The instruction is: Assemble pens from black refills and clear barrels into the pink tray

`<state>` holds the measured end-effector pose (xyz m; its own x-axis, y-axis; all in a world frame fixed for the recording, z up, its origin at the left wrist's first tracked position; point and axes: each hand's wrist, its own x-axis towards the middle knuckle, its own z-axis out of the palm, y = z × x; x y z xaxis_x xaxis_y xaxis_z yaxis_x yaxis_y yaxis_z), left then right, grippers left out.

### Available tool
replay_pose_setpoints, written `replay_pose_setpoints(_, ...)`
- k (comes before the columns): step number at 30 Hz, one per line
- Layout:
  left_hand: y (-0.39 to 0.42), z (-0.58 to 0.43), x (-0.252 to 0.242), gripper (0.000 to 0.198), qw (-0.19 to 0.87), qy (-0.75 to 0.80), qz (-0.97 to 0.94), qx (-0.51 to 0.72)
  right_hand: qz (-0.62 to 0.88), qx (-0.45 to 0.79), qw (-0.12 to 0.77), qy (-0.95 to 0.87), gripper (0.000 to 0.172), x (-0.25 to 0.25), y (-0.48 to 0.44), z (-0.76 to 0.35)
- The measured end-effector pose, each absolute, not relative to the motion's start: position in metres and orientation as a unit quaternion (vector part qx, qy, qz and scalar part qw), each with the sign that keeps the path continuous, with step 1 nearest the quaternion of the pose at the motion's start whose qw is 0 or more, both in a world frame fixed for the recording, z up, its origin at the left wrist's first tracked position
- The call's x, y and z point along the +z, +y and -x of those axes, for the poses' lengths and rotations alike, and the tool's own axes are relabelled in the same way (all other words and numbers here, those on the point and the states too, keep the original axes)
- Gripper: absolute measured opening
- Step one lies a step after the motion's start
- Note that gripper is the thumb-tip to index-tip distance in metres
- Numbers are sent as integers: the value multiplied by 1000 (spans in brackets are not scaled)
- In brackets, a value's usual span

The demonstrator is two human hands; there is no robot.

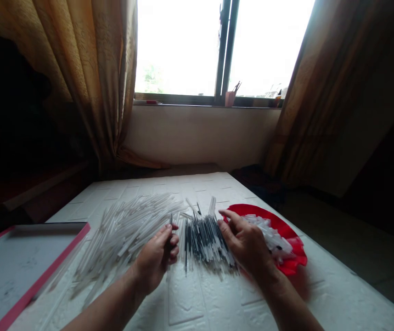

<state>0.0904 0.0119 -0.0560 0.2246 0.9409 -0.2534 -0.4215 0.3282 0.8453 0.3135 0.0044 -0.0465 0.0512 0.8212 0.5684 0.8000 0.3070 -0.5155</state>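
From the head view I look down on a white embossed worktop (200, 299) set under a bright window (179, 46), with brownish curtains (93, 82) hanging on both sides and a small cup (230, 98) on the sill.

My left hand (157, 257) sits near the middle of the worktop. Its grip is clenched, thumb against fingertips, pinching one thin dark refill (171, 219) that stands nearly upright out of the fingers. Just left of that hand lies a wide heap of clear tubes (128, 230), fanned out and reaching toward the far-left part of the worktop.

Between the two hands is a bundle of dark refills (202, 239), lying roughly parallel and pointing away from me. My right hand (245, 243) rests palm-down on the right edge of this bundle, forefinger stretched out over it. The back of the hand hides the fingertips underneath, so I cannot tell whether its grip has closed on any of them.

Just right of that hand, partly under it, is a red plate (299, 257) holding a pile of small white pieces (272, 236).

At the near left corner lies a pink-edged board (18, 266), well apart from both hands.
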Motion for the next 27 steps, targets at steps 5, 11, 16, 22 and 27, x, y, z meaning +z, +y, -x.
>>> replay_pose_setpoints(5, 38, -112, -36, 13, 688, 381, -313, 533, 565, 63, 404, -717, 37, -52, 7, -311)
replay_pose_setpoints(11, 40, -124, -26, 23, 677, 365, -307, 560, 544, 162, 379, -731, 32, -57, 9, -302)
replay_pose_setpoints(16, 38, -130, -25, 28, 674, 362, -288, 576, 523, 218, 342, -750, 17, -60, 4, -278)
replay_pose_setpoints(22, 33, -133, -24, 29, 671, 364, -280, 581, 535, 248, 336, -735, 24, -61, 2, -269)
replay_pose_setpoints(27, 37, -124, -30, 26, 649, 387, -296, 584, 532, 266, 327, -734, 23, -59, 1, -267)
